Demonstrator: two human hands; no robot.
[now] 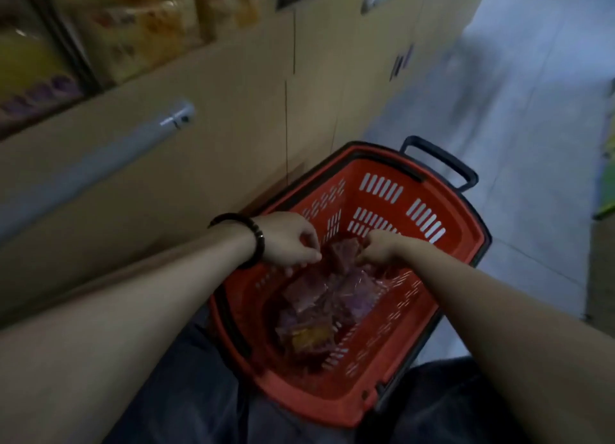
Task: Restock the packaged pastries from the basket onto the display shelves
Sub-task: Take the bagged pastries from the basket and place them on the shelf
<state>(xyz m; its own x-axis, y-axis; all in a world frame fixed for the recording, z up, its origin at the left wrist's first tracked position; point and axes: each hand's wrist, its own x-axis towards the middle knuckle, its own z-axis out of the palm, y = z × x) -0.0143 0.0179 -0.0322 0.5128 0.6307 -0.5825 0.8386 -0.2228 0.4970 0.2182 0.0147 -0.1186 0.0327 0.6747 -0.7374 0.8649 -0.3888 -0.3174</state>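
Fingers of the left hand curl down and pinch one edge of a reddish-purple pastry packet. The right hand closes its curled fingers on the opposite edge, so both hands grip the same packet between them. Motion blur hides exactly how each fingertip sits. A dark beaded bracelet circles the left wrist.

The held packet is low inside the red basket, toward its far end. Below and nearer lies a heap of more clear-wrapped packets, mostly purple and pink, with one yellow-orange piece among them. The basket's black handle sticks out at the far side. The basket stands on the pale tiled floor, touching or just beside a beige cabinet with silver bar handles. Above the cabinet, at upper left, display shelves hold blurred yellow and orange packages — and a row of purple ones lower down. Dark trousers fill the bottom of the view.
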